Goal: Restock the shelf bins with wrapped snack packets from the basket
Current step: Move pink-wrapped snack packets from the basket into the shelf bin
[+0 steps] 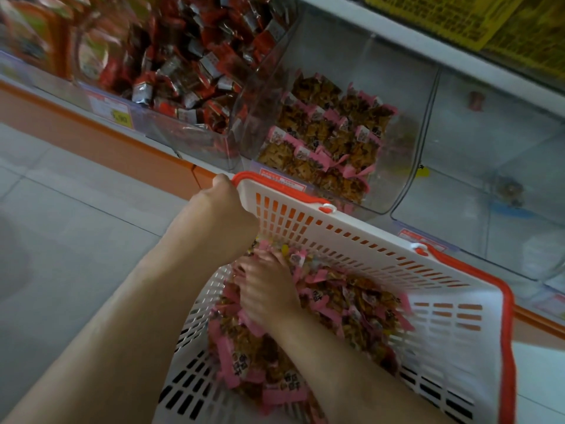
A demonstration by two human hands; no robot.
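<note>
A white slotted basket with a red rim is tilted against the front of the shelf. My left hand grips its top left corner. The basket holds a heap of pink-edged snack packets. My right hand is down in that heap with its fingers curled around several packets. Just behind the basket stands a clear shelf bin, partly filled with the same pink-edged packets.
Left of it, a clear bin is piled with red and silver packets. To the right is a clear bin with only a few stray pieces. An orange shelf base runs along the pale tiled floor. Yellow packs sit on the shelf above.
</note>
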